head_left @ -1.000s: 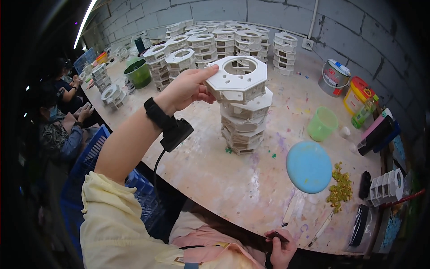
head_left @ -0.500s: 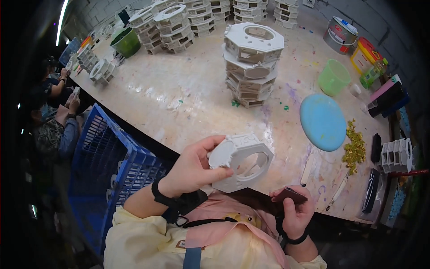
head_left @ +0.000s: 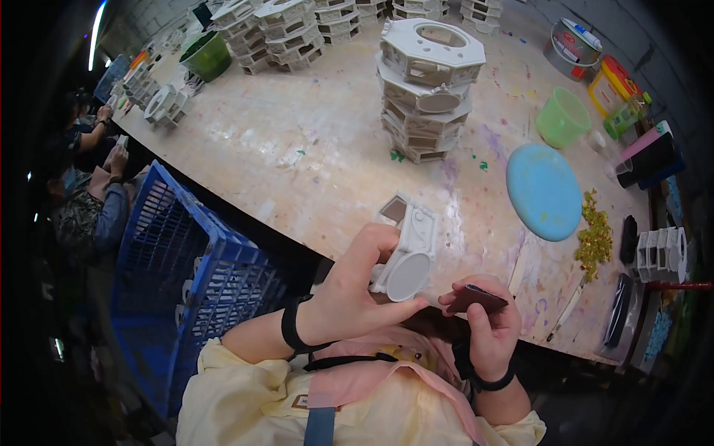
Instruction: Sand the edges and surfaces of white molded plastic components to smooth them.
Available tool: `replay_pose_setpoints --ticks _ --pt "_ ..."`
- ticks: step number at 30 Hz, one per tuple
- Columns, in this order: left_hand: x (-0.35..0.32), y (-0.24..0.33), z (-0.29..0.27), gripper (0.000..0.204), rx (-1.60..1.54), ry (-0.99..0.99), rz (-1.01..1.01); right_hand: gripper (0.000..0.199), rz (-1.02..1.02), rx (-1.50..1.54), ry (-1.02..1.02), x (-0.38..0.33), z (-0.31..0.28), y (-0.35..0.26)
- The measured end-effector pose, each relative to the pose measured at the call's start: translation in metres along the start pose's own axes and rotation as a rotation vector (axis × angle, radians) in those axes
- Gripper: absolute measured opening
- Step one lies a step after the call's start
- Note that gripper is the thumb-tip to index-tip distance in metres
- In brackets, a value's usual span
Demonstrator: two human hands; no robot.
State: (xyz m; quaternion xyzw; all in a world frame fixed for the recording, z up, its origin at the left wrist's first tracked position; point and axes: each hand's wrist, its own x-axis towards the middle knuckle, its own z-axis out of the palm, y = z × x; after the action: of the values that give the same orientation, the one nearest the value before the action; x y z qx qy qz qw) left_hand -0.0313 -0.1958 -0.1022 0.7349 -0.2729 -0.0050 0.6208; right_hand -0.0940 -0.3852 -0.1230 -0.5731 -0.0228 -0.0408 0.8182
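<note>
My left hand grips a white octagonal cast frame over the table's near edge. The frame is turned on its side, with a flat oval plate on its rim toward me. In my right hand is a folded piece of dark brown sandpaper, pinched between thumb and fingers. The sandpaper is close to the frame but apart from it. Beyond both hands stands a stack of similar white frames on the table.
A blue plastic crate stands at the left. On the right lie a blue disc, gold-coloured scraps, a green cup and a metal bucket. More stacked frames line the back. Two people sit at far left.
My left hand has turned the frame so its large round opening no longer faces up and the oval plate faces me. My right hand has risen slightly with the sandpaper.
</note>
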Motion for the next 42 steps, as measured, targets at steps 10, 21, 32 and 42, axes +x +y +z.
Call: replay_pose_setpoints --ticks 10,21,32,42 --pt "0.004 -0.004 0.015 0.056 0.400 -0.160 0.027 0.021 0.159 -0.023 -0.018 -0.001 -0.006 -0.003" --pt "-0.002 0.003 0.025 0.055 0.544 -0.270 -0.041 0.021 0.127 -0.206 0.102 0.001 -0.004 0.004" --pt "-0.003 0.005 0.034 0.054 0.696 -0.250 -0.013 0.020 -0.007 -0.365 0.082 0.002 -0.003 0.009" --pt "-0.008 -0.002 0.042 0.057 0.688 -0.329 -0.024 0.022 -0.080 -0.594 0.110 0.004 -0.003 0.014"
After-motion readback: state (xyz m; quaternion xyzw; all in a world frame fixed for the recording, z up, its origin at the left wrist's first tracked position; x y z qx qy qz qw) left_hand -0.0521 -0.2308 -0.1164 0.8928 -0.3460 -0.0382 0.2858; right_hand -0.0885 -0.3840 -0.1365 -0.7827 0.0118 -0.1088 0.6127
